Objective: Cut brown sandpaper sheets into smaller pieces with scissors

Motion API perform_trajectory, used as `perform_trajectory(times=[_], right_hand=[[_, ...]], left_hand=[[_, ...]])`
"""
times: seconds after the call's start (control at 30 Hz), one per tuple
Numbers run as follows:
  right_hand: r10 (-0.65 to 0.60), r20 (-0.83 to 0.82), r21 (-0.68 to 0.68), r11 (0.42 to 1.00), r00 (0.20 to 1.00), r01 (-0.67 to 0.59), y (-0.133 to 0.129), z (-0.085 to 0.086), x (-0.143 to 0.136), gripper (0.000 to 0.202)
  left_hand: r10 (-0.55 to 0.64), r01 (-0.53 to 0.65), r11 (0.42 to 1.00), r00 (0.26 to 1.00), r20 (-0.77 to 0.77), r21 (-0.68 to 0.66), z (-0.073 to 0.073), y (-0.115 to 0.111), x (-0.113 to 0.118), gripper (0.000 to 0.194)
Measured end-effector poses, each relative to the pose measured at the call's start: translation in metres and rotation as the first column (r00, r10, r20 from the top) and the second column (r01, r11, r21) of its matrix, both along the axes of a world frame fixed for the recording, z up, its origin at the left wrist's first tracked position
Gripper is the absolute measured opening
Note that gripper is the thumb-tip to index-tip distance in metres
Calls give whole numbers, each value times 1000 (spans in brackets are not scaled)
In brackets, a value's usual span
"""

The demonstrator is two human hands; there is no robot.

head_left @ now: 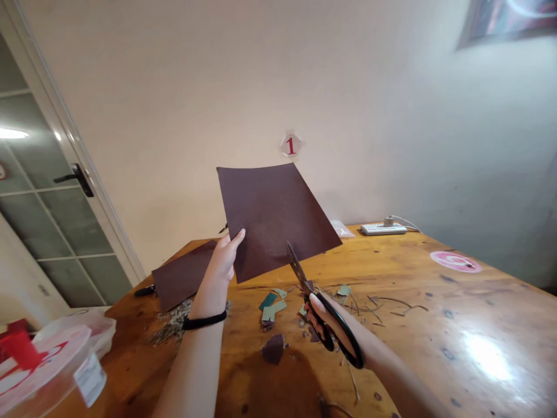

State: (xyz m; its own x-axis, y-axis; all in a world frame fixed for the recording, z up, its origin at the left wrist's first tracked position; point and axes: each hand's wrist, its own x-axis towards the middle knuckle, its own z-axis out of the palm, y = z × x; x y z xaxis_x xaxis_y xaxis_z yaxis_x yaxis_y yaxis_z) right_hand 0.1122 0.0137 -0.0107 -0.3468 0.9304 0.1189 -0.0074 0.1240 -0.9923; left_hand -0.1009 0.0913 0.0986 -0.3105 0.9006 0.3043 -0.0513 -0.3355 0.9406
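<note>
A large sheet of dark brown paper point(274, 215) is held up above the table by my left hand point(226, 252), its thumb pressed on the sheet's left edge. My right hand point(319, 316) grips a pair of black-handled scissors point(298, 270). Their blades point up and meet the paper's lower edge, right of its middle. Whether the blades are parted is hard to see. Under the paper lie green paper scraps point(274, 310) and a brown scrap point(273, 349). Another brown sheet point(183, 273) lies behind my left forearm.
Dry bits point(172, 325) are heaped at the left of the wooden table point(418, 337), and thin twigs point(400, 303) lie at the right. A power strip point(383, 229) and a pink round sticker point(456, 261) are further back. A plastic tub point(47, 371) stands at front left.
</note>
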Motion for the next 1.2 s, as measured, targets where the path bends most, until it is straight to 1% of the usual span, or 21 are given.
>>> perform_trajectory(times=[0.1,0.17,0.2,0.3,0.37,0.5,0.63,0.73,0.8,0.9,0.97,1.1,1.2], right_hand=[[-11,-116,-108,994,993,-1,2,3,-2,63],[-39,-152,-170,985,988,13,2,6,-3,66],[-51,-150,-180,983,987,23,2,7,-3,67],[-39,-116,-146,989,992,21,3,5,-2,67],[-23,-98,-126,992,995,10,4,2,-2,66],[-32,-125,-149,989,992,13,4,3,-4,67],[-47,-172,-181,983,984,15,2,8,-5,67],[-33,-145,-149,989,989,12,2,8,-5,66],[-19,-118,-119,993,993,5,3,6,-5,65],[-15,-106,-109,994,994,4,3,4,-4,65],[-8,-130,-114,993,992,-7,2,4,-4,64],[-4,-192,-139,990,981,-23,1,5,-3,64],[-16,-165,-132,991,986,-7,2,3,-4,64]], left_hand=[[-11,14,999,997,-73,43,-3,2,4,24],[16,1,992,991,-133,125,-5,4,6,25],[39,-12,986,986,-162,166,-5,5,6,25],[94,-41,971,971,-220,237,-6,5,7,30],[92,-34,969,970,-225,246,-5,4,8,31],[64,-12,968,978,-200,251,-4,1,12,29],[22,12,974,989,-149,226,-3,0,15,24],[-26,43,979,996,-85,201,-1,-2,15,23],[-37,42,987,999,-34,152,1,-3,14,22],[-21,20,999,999,25,39,3,-5,12,18],[-26,27,1000,999,39,-7,2,-4,10,17],[-68,71,996,996,56,-53,-3,1,5,14],[-77,80,995,995,61,-54,-5,5,4,10]])
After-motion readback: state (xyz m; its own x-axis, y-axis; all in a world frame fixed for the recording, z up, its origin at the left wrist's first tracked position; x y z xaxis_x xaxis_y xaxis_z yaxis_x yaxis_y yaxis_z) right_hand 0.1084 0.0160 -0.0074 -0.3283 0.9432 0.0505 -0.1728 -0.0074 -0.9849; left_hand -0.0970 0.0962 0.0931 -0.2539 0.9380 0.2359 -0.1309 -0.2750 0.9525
